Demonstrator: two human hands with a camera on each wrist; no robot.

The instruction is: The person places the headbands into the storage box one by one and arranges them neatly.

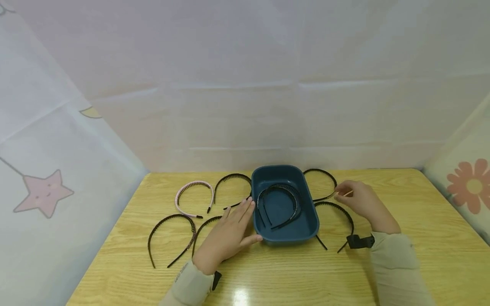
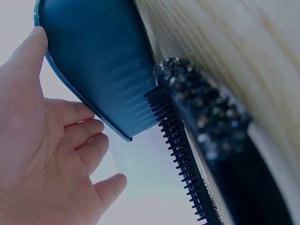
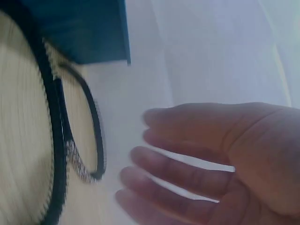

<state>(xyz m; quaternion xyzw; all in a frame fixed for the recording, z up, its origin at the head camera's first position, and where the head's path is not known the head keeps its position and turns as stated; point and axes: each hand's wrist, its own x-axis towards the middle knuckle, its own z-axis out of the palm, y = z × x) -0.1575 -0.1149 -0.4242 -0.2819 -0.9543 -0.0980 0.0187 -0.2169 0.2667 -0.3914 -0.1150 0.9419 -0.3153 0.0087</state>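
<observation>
Head view: the left hand (image 1: pixel 229 238) is touching the blue tub (image 1: pixel 285 234), fingers straight. Black headbands (image 1: pixel 297 204) are lying inside. The right hand (image 1: pixel 361 202) is hanging near another headband (image 1: pixel 331 174), fingers loosely apart.

Screened tabletop nook, room type indeterminable: wood-grain table (image 1: pixel 298 272), creased pale sheeting (image 1: pixel 245 114) on three sides, printed star (image 1: pixel 45 193), printed flower (image 1: pixel 474 186).

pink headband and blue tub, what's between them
In the head view, a black headband lies between them; the left hand touches the blue tub there.
</observation>
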